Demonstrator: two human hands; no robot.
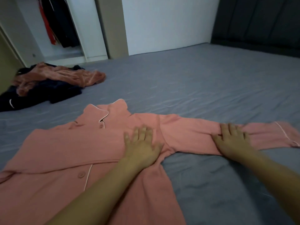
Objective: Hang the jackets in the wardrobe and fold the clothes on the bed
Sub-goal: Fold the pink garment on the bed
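Observation:
A pink button-up pyjama shirt [68, 150] with white piping lies spread flat on the grey bed [203, 88], collar toward the far side. My left hand [142, 143] presses flat on it near the armpit, fingers straight. My right hand [232, 138] lies flat on the sleeve that stretches out to the right, fingers spread. At the far left of the bed sits a pile of unfolded clothes [48, 83], a pinkish-brown garment on top of dark navy ones.
An open wardrobe [55, 26] stands at the back left with dark and red garments hanging inside. A dark padded headboard [259, 21] runs along the right. A white wall stands beyond the bed's far edge.

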